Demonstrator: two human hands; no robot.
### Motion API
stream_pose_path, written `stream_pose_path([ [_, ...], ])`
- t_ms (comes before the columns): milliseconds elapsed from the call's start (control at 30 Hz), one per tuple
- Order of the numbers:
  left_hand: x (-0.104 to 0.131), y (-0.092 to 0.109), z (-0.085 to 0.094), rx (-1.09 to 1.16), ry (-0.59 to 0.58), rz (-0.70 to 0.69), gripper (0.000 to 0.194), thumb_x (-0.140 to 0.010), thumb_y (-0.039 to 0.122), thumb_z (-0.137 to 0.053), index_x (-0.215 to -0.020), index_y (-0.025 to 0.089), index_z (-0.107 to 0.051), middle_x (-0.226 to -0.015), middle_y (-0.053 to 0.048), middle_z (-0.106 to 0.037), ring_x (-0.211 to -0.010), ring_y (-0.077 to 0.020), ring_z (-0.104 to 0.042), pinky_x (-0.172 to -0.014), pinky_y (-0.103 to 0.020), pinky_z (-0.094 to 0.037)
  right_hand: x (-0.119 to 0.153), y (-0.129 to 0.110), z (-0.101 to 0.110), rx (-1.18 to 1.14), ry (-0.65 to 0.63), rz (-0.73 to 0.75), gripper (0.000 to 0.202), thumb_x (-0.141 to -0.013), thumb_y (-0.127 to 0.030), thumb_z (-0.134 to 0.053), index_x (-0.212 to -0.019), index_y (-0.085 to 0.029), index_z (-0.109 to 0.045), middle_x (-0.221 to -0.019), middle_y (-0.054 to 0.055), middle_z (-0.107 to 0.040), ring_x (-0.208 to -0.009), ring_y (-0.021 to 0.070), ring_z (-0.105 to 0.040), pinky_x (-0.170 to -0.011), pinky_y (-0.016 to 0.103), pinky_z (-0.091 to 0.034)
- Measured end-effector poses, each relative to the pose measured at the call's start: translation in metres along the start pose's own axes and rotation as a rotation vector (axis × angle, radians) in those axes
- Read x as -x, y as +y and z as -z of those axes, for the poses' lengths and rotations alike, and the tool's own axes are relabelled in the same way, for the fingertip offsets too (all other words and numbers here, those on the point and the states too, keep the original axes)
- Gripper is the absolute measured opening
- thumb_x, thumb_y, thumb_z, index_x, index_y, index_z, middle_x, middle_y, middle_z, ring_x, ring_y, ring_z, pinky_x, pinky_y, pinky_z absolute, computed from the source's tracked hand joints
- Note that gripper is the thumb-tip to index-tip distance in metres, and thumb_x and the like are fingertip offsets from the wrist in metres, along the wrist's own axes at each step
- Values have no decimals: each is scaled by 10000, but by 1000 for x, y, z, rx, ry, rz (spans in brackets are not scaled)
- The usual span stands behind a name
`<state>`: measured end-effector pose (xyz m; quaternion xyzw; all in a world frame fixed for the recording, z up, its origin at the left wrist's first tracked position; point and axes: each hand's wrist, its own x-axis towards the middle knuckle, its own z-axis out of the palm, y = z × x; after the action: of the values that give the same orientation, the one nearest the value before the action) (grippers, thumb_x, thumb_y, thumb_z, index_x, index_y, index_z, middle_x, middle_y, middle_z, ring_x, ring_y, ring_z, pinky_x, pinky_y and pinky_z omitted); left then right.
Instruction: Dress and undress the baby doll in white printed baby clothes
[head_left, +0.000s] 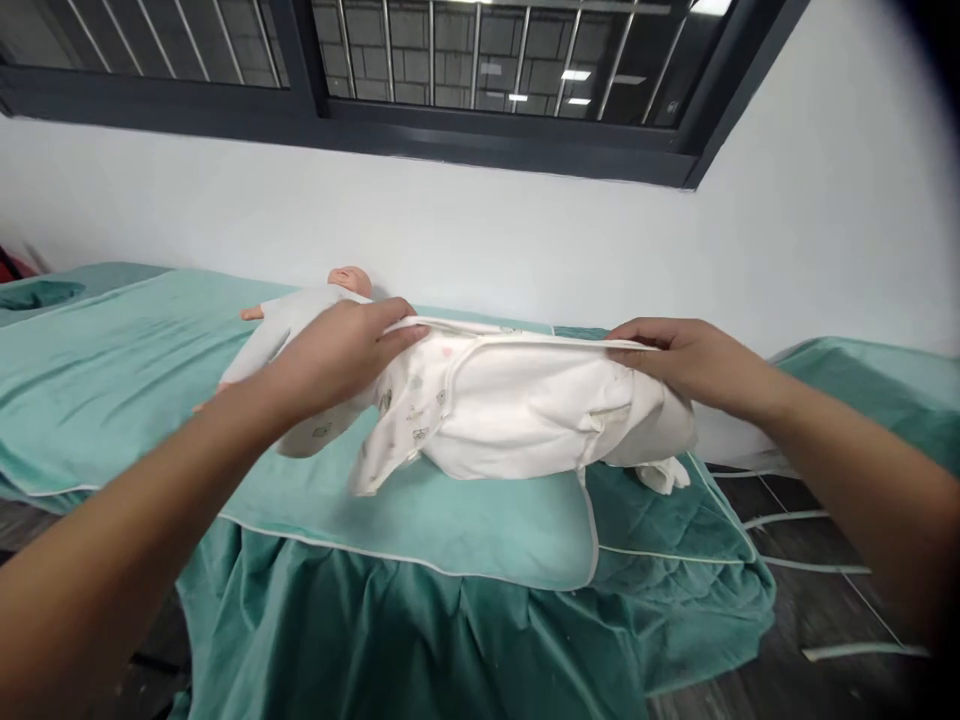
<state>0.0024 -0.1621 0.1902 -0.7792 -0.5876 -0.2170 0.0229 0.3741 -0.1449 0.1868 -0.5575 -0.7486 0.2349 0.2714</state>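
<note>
Between my two hands a white baby garment (pixel 525 400) with small printed figures hangs stretched sideways above the bed. My left hand (pixel 360 340) pinches its upper edge on the left, thumb and fingers closed on the cloth. At the right end my right hand (pixel 667 355) grips the same edge. A sleeve hangs down at the garment's left side. Behind my left forearm a baby doll (pixel 300 310) in pale clothing lies on the bed, partly hidden by my hand and arm.
A light green mat (pixel 480 540) lies over the dark green quilted bed cover (pixel 660 530). White wall (pixel 525 240) and a dark-framed window (pixel 495 140) with bars stand behind the bed. Pale curved bars (pixel 795 518) show over the dark floor at right.
</note>
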Motion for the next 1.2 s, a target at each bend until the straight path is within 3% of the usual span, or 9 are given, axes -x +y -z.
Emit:
stream_pose_path([
  [100,-20,-17,-1,-118,-16,18,396,-892,572,-458,-873,240,-673,-735,-52,-668,-756,-258,-642,-719,-314,-436,-31,2,4,115,-141,72,297,-848,-535,-633,-935,-272,-740,-985,27,-747,-854,236,-667,-696,319,-480],
  [200,-48,-39,-19,-210,-102,90,421,-880,593,-454,-899,236,-677,-824,-70,-700,-854,-279,-658,-774,-333,-446,-73,14,-20,247,-164,141,264,-866,-475,-593,-932,-266,-740,-987,29,-738,-862,238,-661,-727,337,-494],
  [300,-64,-55,-57,-260,-147,212,387,-912,501,-449,-998,198,-674,-965,-127,-713,-953,-303,-656,-835,-374,-449,-103,22,-79,384,18,78,277,-863,-366,-580,-1066,-226,-707,-1068,82,-707,-956,274,-636,-843,395,-488],
  [400,-57,-54,-109,-259,-4,215,379,-927,334,-466,-1222,139,-601,-1231,-209,-632,-1152,-336,-582,-925,-425,-436,-108,24,-158,390,141,112,382,-846,-209,-583,-1220,-148,-625,-1274,172,-603,-1183,326,-533,-988,449,-429],
  [500,-34,-38,-161,69,-58,164,337,-951,244,-405,-1191,158,-625,-1192,-149,-657,-1099,-255,-616,-952,-369,-460,-98,27,-225,219,109,130,357,-895,-172,-500,-1238,-174,-600,-1289,122,-600,-1201,260,-529,-1050,390,-402],
  [567,-21,-27,-186,257,-90,150,343,-948,221,-398,-1197,146,-622,-1212,-136,-660,-1122,-235,-616,-1000,-346,-455,-92,32,-250,201,132,50,349,-907,-173,-461,-1227,-167,-602,-1263,130,-617,-1190,280,-535,-1044,417,-406],
  [833,-29,-14,-220,75,-128,283,420,-903,144,-406,-1253,-19,-569,-1443,-306,-469,-1422,-375,-375,-1186,-535,-249,-101,21,-275,245,223,-178,420,-877,-143,-428,-1266,-69,-570,-1375,235,-546,-1340,360,-431,-1122,507,-304],
  [1067,-24,-4,-226,345,-98,229,456,-920,120,-354,-1326,87,-558,-1454,-155,-539,-1379,-202,-478,-1170,-337,-358,-99,24,-285,222,378,-203,439,-881,-159,-427,-1284,-73,-576,-1454,177,-504,-1387,320,-379,-1160,463,-262],
  [1200,-17,-11,-229,144,-88,239,440,-917,142,-380,-1314,61,-552,-1459,-193,-520,-1411,-264,-430,-1202,-462,-295,-97,33,-277,232,387,-196,464,-861,-167,-464,-1298,-46,-562,-1432,207,-512,-1364,329,-403,-1154,463,-283],
])
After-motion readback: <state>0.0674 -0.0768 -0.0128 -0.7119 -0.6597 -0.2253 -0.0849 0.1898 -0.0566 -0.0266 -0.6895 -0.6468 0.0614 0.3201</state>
